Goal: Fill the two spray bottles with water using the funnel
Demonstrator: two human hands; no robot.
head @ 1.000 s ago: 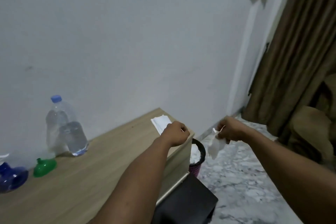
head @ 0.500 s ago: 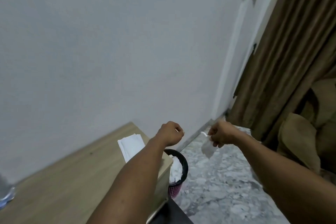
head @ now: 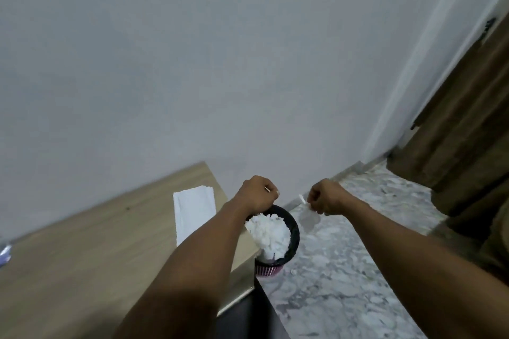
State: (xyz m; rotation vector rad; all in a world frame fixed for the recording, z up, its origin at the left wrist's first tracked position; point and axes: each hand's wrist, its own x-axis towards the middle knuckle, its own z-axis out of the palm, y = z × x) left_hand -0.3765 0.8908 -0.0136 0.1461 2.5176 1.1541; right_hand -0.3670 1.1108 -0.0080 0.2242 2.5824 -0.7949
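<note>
The spray bottles and the funnel are out of view. My left hand (head: 257, 194) is a closed fist held above the rim of a small dark waste bin (head: 294, 237); I see nothing clear in it. My right hand (head: 327, 199) pinches a crumpled white tissue (head: 309, 218), which hangs just right of the bin, over the floor. At the far left edge only a sliver of the clear water bottle (head: 5, 252) shows on the wooden table (head: 82, 256).
A stack of white folded tissues (head: 194, 212) lies at the table's far right corner. The bin, pink at its base, is full of crumpled white tissue and stands beside the table on the marble floor (head: 344, 270). Brown curtains (head: 462, 118) hang at the right.
The view has swung right, so the blue bottle, green funnel and most of the water bottle left the frame. Both hands have come closer to the bin, the tissue still in my right hand.
</note>
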